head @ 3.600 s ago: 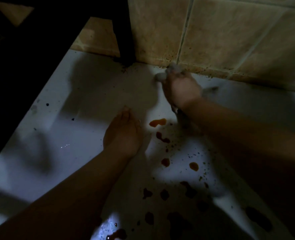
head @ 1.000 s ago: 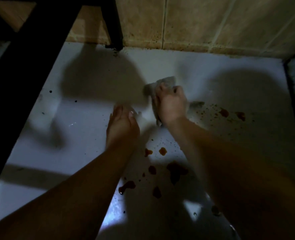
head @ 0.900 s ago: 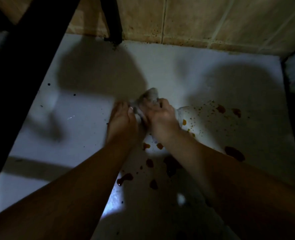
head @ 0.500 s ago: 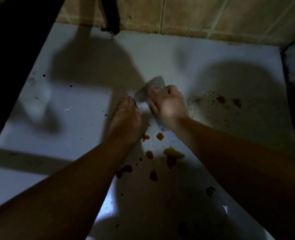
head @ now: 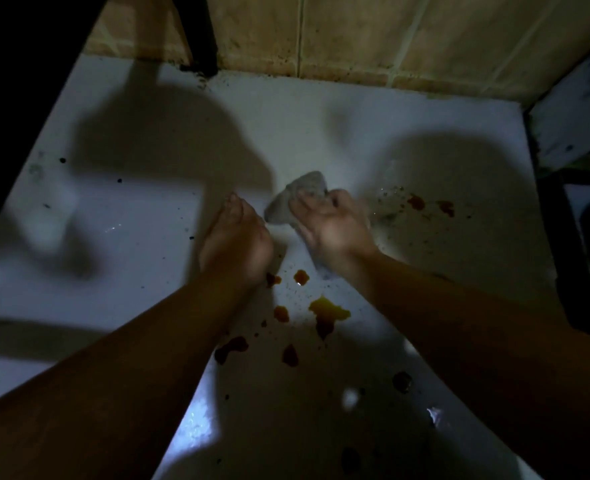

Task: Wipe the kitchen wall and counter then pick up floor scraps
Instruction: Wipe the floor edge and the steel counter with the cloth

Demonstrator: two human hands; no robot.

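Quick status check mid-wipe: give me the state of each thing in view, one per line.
Right hand: gripping the grey cloth, pressed on the counter.
Left hand: open, flat on the counter, empty.
Grey cloth: bunched, partly under the fingers.
White counter: spotted with reddish-brown drips.
Tiled wall: speckled along its base.

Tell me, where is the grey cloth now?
In the head view, the grey cloth is under the right hand on the white counter, right of the left hand and beyond the orange spills.
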